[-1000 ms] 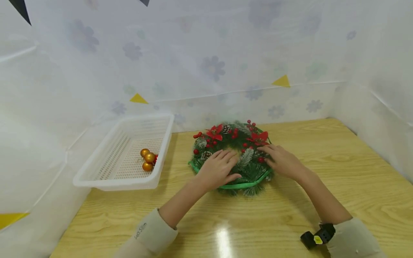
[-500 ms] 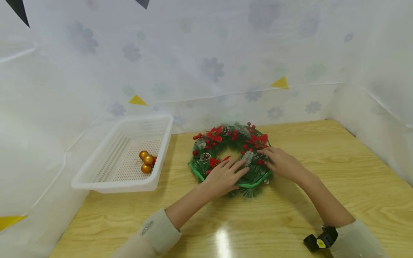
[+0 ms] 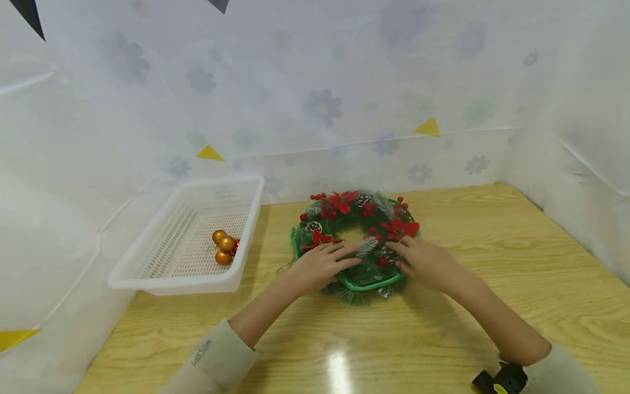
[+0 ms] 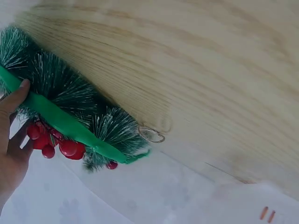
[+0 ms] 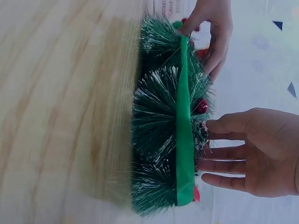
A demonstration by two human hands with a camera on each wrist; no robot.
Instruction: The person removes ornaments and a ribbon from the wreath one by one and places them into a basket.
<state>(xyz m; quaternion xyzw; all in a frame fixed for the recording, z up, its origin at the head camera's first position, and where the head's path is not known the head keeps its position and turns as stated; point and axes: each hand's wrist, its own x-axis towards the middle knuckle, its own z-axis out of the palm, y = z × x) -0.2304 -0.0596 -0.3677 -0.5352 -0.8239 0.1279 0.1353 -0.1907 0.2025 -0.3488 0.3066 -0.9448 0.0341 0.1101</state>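
A green Christmas wreath (image 3: 366,273) with red flowers, berries, pinecones and frosted sprigs lies on the table in the head view. Green ribbon (image 4: 60,119) runs along its outer edge. My left hand (image 3: 320,268) grips the wreath's front left; in the left wrist view its thumb presses the ribbon while the fingers reach over the berries. At the front right, my right hand (image 3: 428,262) touches the decorations with its fingers fairly straight and spread, plain in the right wrist view (image 5: 252,151). Some fingertips are hidden among the sprigs.
A white perforated plastic basket (image 3: 172,283) stands at the left, holding gold balls (image 3: 226,243) and something red. The wooden table (image 3: 492,235) meets a pale flowered curtain (image 3: 325,65) behind. A black wrist device (image 3: 502,377) sits near the right sleeve.
The wreath has turned clockwise as seen from above, its back decorations shifting right and its front ones left. My left hand has moved left; my right hand has come slightly nearer.
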